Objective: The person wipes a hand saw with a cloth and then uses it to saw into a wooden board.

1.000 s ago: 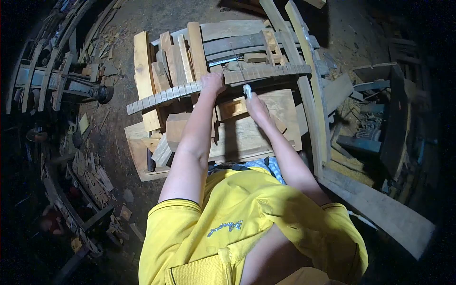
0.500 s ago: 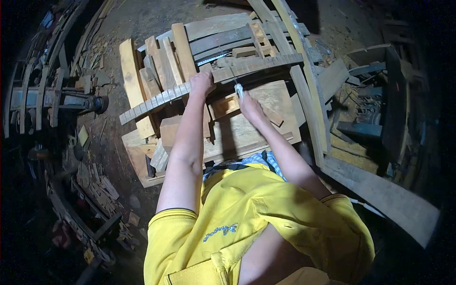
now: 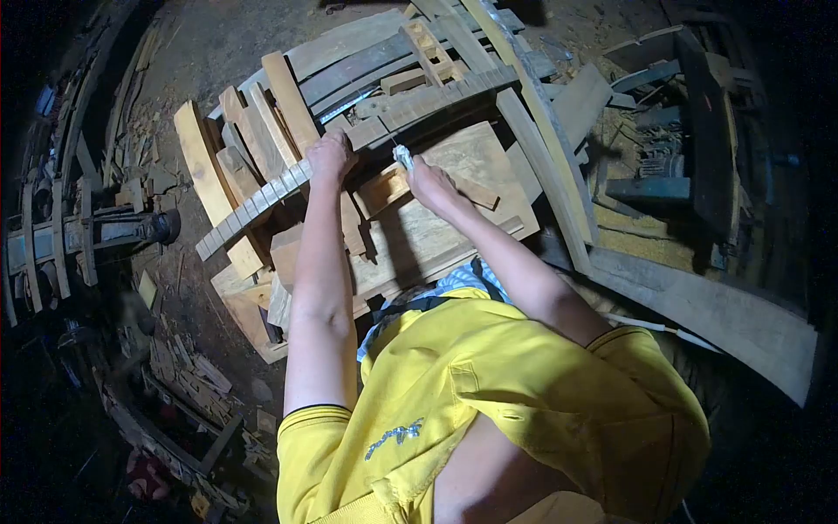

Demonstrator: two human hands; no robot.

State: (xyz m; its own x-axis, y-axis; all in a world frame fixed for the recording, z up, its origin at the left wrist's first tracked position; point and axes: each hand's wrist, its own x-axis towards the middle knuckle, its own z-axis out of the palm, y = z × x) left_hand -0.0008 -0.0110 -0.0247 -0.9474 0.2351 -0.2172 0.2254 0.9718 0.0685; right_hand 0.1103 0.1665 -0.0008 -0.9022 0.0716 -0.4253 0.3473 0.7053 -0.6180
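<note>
A long wooden strip (image 3: 279,185), marked by many evenly spaced crosswise lines, lies at a slant over other boards. My left hand (image 3: 330,157) is closed around its middle, pressing it down. In my right hand (image 3: 429,185) is what looks like a thin handsaw (image 3: 402,155) with a white-wrapped handle. Its narrow blade runs away from me across the strip, just right of my left hand; the far end is hard to make out. Below the strip, near my right hand, a small open wooden box-like piece (image 3: 382,192) rests on a wide board (image 3: 428,229).
Several upright-lying planks (image 3: 288,96) sit beyond the strip at left. A long beam (image 3: 546,113) and a wide plank (image 3: 698,306) stand close on my right. Wood scraps (image 3: 188,371) litter the floor at left, and sawdust (image 3: 642,225) lies by a wooden bin at right.
My view has shifted, so the bench, strip and both hands appear farther left and slightly turned. My left hand still grips the strip, and my right hand still holds the saw against it.
</note>
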